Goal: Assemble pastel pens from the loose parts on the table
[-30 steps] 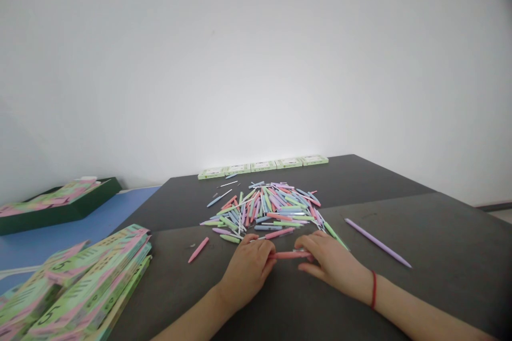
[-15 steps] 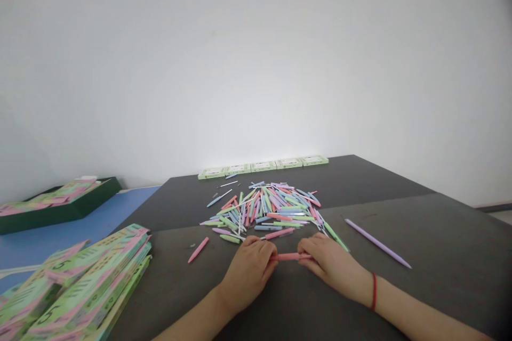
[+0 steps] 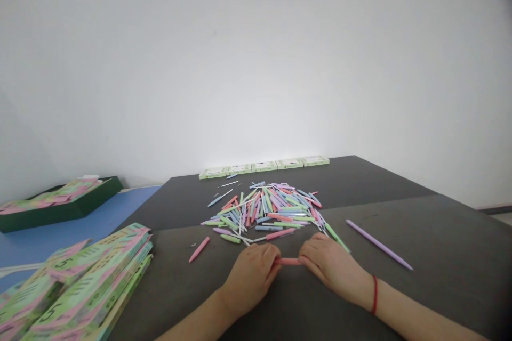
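A pink pen (image 3: 289,261) lies level between my hands, just above the dark table. My left hand (image 3: 256,272) is closed round one end of it, and my right hand (image 3: 330,264) pinches the other; both ends are hidden by fingers. Right beyond my hands spreads a pile of pastel pen parts (image 3: 272,208), with white refills among them. A pink pen barrel (image 3: 199,250) rests alone to the left of my left hand. Off to the right lies a long purple pen (image 3: 378,244).
Stacked green and pink boxes (image 3: 92,282) stand at the near left. Behind them, a dark green tray (image 3: 80,206) holds more boxes on a blue surface (image 3: 108,218). A row of pale green boxes (image 3: 264,166) lines the table's far edge, before a white wall.
My left hand has shifted slightly down and right, so a little less of the pink pen shows between my hands. My right hand has barely moved.
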The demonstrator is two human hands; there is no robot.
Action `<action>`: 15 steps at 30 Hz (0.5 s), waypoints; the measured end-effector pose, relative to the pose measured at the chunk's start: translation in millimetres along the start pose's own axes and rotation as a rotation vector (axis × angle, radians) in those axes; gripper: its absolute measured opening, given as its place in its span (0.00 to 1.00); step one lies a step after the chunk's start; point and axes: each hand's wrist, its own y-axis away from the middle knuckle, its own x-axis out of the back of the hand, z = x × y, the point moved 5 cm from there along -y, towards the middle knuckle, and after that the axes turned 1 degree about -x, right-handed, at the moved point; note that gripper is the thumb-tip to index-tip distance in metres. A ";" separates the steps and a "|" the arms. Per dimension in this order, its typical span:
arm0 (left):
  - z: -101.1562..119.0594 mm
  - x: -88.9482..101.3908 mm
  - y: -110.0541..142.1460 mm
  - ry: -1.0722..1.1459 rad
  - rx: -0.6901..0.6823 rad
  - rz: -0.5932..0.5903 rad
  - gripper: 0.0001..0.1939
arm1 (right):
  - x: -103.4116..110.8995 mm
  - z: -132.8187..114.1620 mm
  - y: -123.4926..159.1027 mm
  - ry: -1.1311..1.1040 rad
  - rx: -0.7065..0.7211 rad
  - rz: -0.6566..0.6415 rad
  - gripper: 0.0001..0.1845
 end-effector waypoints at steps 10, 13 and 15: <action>-0.8 -0.7 0.3 0.012 0.009 -0.018 0.02 | -0.2 -2.2 2.2 -0.125 -0.083 -0.001 0.07; -0.8 -0.4 0.4 0.013 0.001 -0.007 0.01 | 0.8 -3.7 1.4 -0.106 -0.045 0.009 0.08; -0.5 -0.2 0.5 0.014 -0.006 -0.002 0.01 | 1.5 -4.6 0.8 -0.071 -0.038 0.022 0.09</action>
